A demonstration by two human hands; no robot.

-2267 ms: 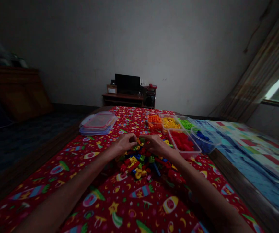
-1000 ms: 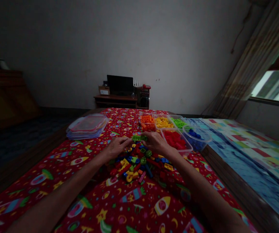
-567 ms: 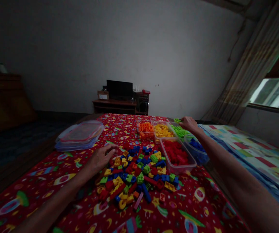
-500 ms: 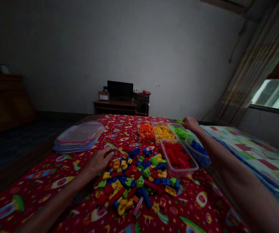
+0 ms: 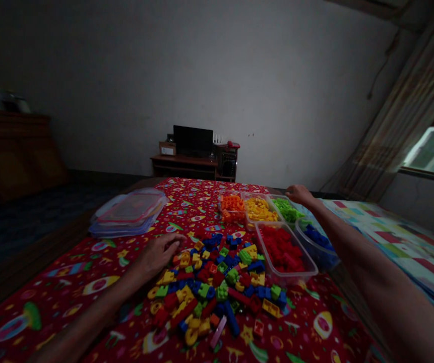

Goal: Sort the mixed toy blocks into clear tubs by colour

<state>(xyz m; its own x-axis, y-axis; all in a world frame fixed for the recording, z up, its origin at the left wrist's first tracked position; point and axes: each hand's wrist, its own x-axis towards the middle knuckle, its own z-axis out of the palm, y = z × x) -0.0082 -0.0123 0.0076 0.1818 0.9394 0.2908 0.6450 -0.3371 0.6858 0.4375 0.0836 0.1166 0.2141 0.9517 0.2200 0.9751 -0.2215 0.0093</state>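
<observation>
My left hand (image 5: 162, 253) lies at the left edge of a pile of mixed toy building blocks (image 5: 217, 282), fingers loosely stretched, with nothing visible in it. Out at the far right, my right hand (image 5: 300, 194) hovers just past the container of green blocks (image 5: 285, 209). Its fingers point left, somewhat apart, and no block shows in them. Left of the green ones stand containers of yellow blocks (image 5: 260, 209) and orange blocks (image 5: 233, 207). Nearer are a clear container of red blocks (image 5: 283, 249) and a round tub of blue blocks (image 5: 317, 238), partly behind my right forearm.
Stacked plastic lids (image 5: 128, 214) lie on the left of the red patterned cloth (image 5: 99, 262). A bed with a checkered cover (image 5: 386, 232) is to the right. Against the back wall stands a desk with a monitor (image 5: 193, 140).
The green block at my right fingertips is gone from them. My right hand stays by the green container, and my left hand has barely moved. The view has shifted slightly left.
</observation>
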